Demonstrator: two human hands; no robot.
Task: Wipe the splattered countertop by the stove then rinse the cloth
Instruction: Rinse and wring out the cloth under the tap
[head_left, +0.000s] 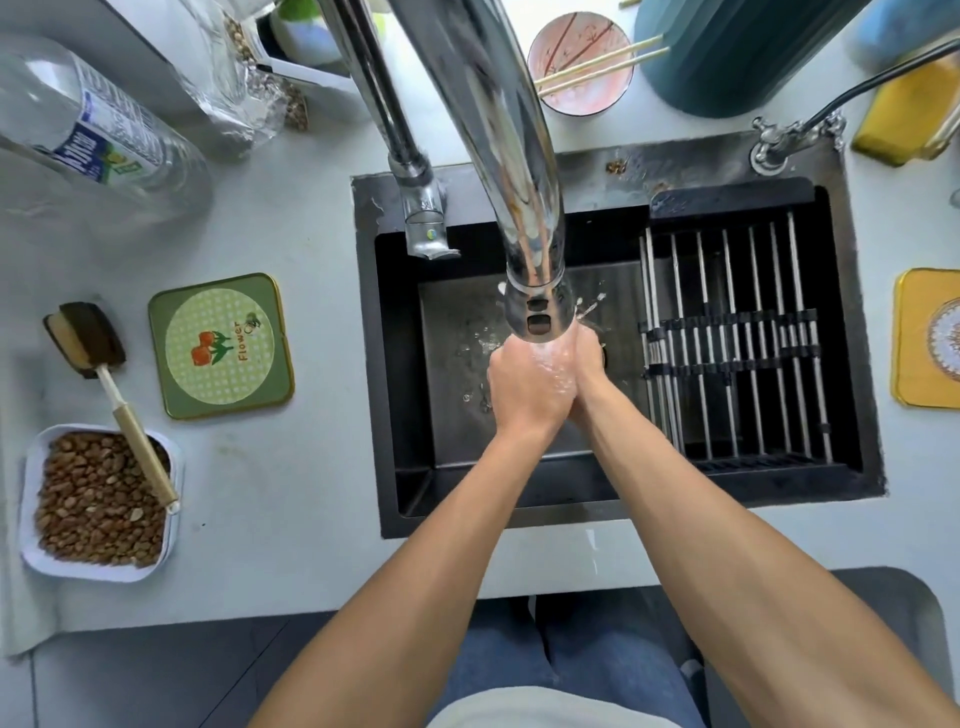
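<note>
Head view is showing both forearms reaching from six o'clock toward twelve, meeting over the black sink (395, 467). Left hand (524, 384) is lying over right hand (589, 358), pressed together under water running from the chrome faucet (530, 218); whether their fingers are holding anything, I cannot tell. No cloth is showing. At nine o'clock, a green coaster (221, 345) is lying on the countertop (291, 493).

The faucet spout (524, 197) conceals the fingertips of both hands (540, 382) beneath it; any cloth between them cannot be seen. Right of the spout, the yellow mat (924, 338) is cut off.
</note>
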